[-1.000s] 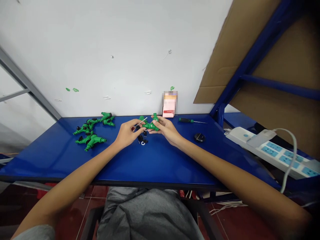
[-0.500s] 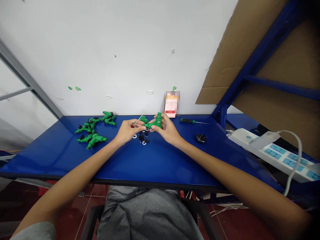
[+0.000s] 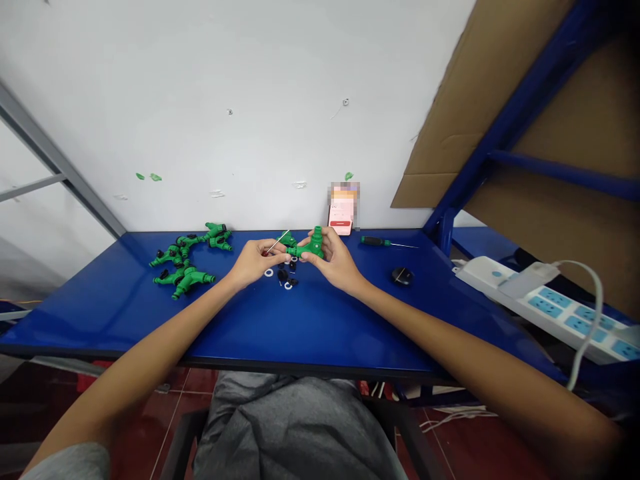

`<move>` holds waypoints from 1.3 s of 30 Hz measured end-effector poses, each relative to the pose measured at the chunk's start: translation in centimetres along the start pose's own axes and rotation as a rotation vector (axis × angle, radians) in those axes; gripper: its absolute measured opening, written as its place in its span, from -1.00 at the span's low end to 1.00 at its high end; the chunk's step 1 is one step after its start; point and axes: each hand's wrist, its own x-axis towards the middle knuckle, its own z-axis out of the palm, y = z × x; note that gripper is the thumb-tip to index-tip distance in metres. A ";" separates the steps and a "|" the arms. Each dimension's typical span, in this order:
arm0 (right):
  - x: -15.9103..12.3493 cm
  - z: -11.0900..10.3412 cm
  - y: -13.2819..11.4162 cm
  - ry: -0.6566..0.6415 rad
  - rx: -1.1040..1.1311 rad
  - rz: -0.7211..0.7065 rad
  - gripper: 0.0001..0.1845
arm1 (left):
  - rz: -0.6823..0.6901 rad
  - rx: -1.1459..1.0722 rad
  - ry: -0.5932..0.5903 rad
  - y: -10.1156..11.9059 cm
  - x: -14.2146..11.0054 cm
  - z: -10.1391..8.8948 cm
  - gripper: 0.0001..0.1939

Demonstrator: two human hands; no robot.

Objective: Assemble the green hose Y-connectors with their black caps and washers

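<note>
My right hand (image 3: 335, 261) grips a green plastic three-way hose connector (image 3: 311, 247), with one branch pointing up. My left hand (image 3: 255, 261) pinches a thin metal pick (image 3: 278, 243), whose tip is close to the connector's near end. The hands sit close together above the blue table (image 3: 300, 320). Just below them lie small black fittings (image 3: 283, 275) and white washers (image 3: 269, 273). A heap of similar green connectors (image 3: 185, 263) lies to the left of my left hand.
A green-handled screwdriver (image 3: 385, 242) and a round black object (image 3: 401, 275) lie to the right. A blurred pink package (image 3: 341, 219) leans on the white wall. A white power strip (image 3: 540, 307) and cardboard (image 3: 480, 100) are at the right.
Since the oldest frame, the connector has turned so one branch points up, and my hands have come closer together. The view has shifted slightly. Little differs over the last half second.
</note>
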 end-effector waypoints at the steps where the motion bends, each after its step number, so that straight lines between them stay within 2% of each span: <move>1: 0.0 0.0 0.1 -0.003 0.023 0.006 -0.44 | 0.006 0.002 -0.006 0.0 0.0 0.0 -0.56; 6: 0.1 0.2 0.6 -0.003 0.150 0.072 -0.35 | 0.025 0.057 -0.007 -0.2 0.1 -0.3 -0.59; 10: 0.4 -0.3 1.0 0.047 0.185 0.107 -0.31 | 0.066 0.286 0.028 -0.8 0.3 -0.8 -0.67; 16: 1.6 -2.3 2.1 0.181 0.117 0.087 -0.28 | 0.139 0.564 0.031 -1.8 0.8 -1.3 -0.81; 20: 1.8 -2.6 2.9 0.207 0.089 0.090 -0.27 | 0.155 0.606 0.049 -1.5 0.8 -1.3 -0.73; 29: 1.5 -2.3 3.1 0.132 0.017 0.086 -0.38 | 0.102 0.625 0.135 0.4 0.3 -1.8 -0.71; 32: 1.5 -2.5 3.4 0.082 -0.053 0.110 -0.41 | 0.107 0.509 0.124 0.8 0.2 -1.8 -0.63; 35: 1.5 -2.6 3.8 0.051 -0.091 0.139 -0.46 | 0.127 0.146 0.044 1.8 0.1 -1.4 -0.60; 37: 1.5 -2.6 4.1 0.046 -0.099 0.147 -0.49 | 0.164 -0.189 0.009 3.7 -0.5 -0.9 -0.63; 39: 1.5 -2.6 4.3 0.053 -0.093 0.147 -0.51 | 0.226 -0.457 -0.002 6.6 -2.2 -0.3 -0.67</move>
